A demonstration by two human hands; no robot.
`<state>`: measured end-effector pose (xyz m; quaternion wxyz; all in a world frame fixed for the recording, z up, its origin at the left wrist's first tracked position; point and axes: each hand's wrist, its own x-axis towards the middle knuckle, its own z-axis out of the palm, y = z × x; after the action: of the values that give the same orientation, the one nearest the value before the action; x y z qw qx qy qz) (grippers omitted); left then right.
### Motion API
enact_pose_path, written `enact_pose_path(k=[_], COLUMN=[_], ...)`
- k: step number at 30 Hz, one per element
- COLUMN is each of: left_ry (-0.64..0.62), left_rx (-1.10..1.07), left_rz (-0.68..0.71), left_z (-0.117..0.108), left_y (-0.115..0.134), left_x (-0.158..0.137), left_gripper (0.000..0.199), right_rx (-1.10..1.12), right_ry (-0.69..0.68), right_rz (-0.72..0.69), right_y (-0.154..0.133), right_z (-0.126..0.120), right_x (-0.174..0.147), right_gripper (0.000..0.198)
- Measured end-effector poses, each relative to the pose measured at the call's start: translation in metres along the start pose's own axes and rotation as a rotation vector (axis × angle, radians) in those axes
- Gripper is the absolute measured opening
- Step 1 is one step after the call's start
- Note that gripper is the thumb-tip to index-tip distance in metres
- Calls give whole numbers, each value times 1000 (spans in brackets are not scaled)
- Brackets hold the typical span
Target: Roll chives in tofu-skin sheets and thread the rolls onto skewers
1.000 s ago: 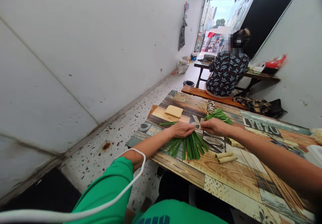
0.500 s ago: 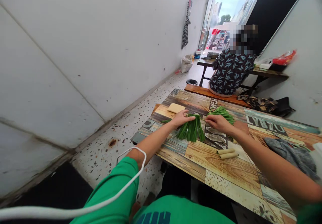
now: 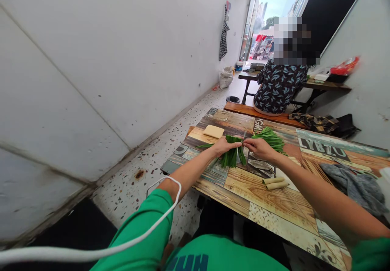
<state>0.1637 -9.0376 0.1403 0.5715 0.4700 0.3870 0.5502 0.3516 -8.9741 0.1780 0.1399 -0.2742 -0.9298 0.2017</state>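
Left hand (image 3: pixel 224 146) clamped on flat green leaves (image 3: pixel 230 158); right hand (image 3: pixel 258 148) pinched together, contents unclear; 2 tan tubular rolls (image 3: pixel 276 185) nearer.

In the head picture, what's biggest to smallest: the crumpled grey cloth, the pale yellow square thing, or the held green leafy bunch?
1. Crumpled grey cloth
2. Held green leafy bunch
3. Pale yellow square piece

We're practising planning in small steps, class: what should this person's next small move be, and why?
Probably nudge the few separated leaves toward the main green bunch with the right hand. They hang slightly apart from it, while the left hand steadies the bunch, thumb across it, and the right hand is close by.
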Motion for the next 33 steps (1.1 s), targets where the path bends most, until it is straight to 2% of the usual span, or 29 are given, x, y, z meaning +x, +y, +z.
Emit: enact_pose_path(k=[4,10,15,21,25,27,30,33], left_ry=[-16,-8,-50,-25,147,143,67,6], left_rx=[-16,-75,-95,-77,-86,-39,172,491], left_rz=[-65,-140,-234,-298,-321,-327,-366,-394], left_z=[-4,-5,-7,-16,-42,-53,-58,-48], left_y=[4,19,17,-3,-4,-1,4,11], left_x=[-1,-10,-13,-16,-18,-18,-12,-1], left_gripper=[59,56,51,39,28,27,27,23], right_rx=[65,37,66,98,73,63,87,154], right_ry=[-54,-94,-130,-136,-131,-131,-112,-107], right_rz=[-18,-173,-182,-101,35,115,212,309], right_y=[-7,-13,-4,9,29,40,49,44], right_z=[-12,-33,-24,2,-3,-9,-16,-19], right_x=[0,2,0,-11,-32,-41,-47,-48], right_gripper=[42,38,37,46,49,47,45,48])
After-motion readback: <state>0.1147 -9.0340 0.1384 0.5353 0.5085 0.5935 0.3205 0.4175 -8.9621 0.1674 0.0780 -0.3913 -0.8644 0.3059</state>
